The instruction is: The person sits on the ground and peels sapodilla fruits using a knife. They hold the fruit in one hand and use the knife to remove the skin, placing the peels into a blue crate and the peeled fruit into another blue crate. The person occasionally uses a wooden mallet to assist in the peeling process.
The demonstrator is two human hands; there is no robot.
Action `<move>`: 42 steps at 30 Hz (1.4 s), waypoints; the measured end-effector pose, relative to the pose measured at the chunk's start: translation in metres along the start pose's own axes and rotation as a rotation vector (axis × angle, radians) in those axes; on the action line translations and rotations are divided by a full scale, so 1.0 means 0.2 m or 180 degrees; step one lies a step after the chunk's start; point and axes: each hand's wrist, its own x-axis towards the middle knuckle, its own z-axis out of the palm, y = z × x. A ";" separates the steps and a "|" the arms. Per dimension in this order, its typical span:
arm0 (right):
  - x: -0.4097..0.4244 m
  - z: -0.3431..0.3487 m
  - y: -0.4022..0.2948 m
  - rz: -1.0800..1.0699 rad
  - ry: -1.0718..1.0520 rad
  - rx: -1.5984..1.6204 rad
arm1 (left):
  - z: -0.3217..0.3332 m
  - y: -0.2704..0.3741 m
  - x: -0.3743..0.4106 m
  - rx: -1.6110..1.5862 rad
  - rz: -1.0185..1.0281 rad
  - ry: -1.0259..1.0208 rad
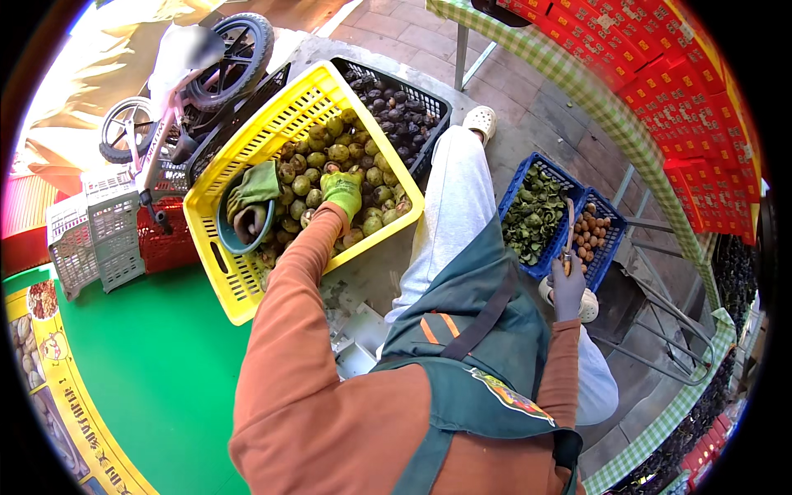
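Observation:
My left hand (342, 190), in a yellow-green glove, reaches down among green-husked walnuts (338, 153) in a large yellow plastic crate (229, 250). Its fingertips are at the nuts, but whether they grip one cannot be told. A teal bowl (221, 218) with green gloves (255, 185) in it rests in that crate's left end. Wrapped in a grey glove, my right hand (567, 281) is closed on the wooden handle of a curved knife (570, 229). The blade points away over two blue baskets, one with green husk pieces (532, 216), the other with brown walnuts (592, 234).
A black crate of dark, blackened walnuts (399, 111) stands beyond the yellow one. A child's balance bike (167, 117) and grey crates (102, 229) are at left. On the right, a table with a checkered cloth (609, 102) bears red boxes (668, 93).

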 end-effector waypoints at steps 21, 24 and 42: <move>-0.09 0.07 -0.45 -0.1415 -0.0247 -0.0959 | -0.44 -0.03 -0.79 -0.7570 0.2090 0.0494; -0.17 0.10 -0.69 -0.1663 -0.0817 -0.0649 | -0.58 0.39 -0.79 -0.7357 0.3213 -0.0941; -0.30 -0.14 -0.46 -0.2051 0.0725 -0.1791 | -0.66 1.55 -0.76 -0.7705 0.2208 -0.2395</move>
